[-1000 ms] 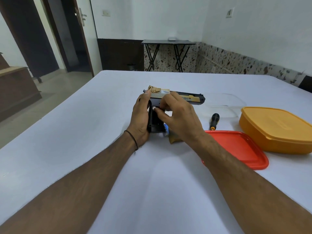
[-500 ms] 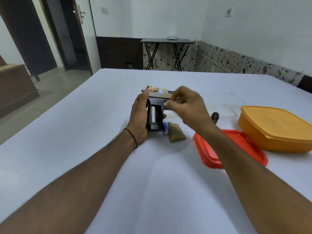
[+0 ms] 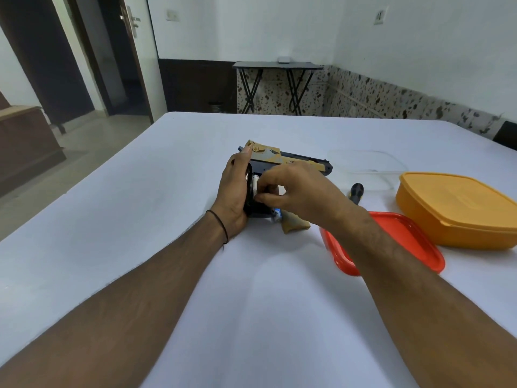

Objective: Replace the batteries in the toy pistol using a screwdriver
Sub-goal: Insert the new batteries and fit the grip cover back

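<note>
**Tan and navy toy pistol lay gripped on the white table, both hands on it**

Tan and navy plastic made up the toy pistol, which lay on its side a little beyond the middle of the white table, muzzle pointing right. The left hand was wrapped round the back of the grip, with the thumb stretched up against the rear of the slide and a thin black band on the wrist. The right hand came in from the right and met the left over the opened grip. Its thumb and forefinger were curled and pinched a white battery seated there. Another white patch showed inside the curled fingers, but it could not be told what that was.

Just near of the grip, touching or almost touching it, sat a blue battery and beside it the tan cover piece. To the right, past the right wrist, the black-handled screwdriver lay on the cloth. Nearer and further right rested a red lid, partly under the forearm, and an orange lidded box just beyond it. A clear container stood on the far side of the box. Against the far wall stood a dark folding table.
</note>
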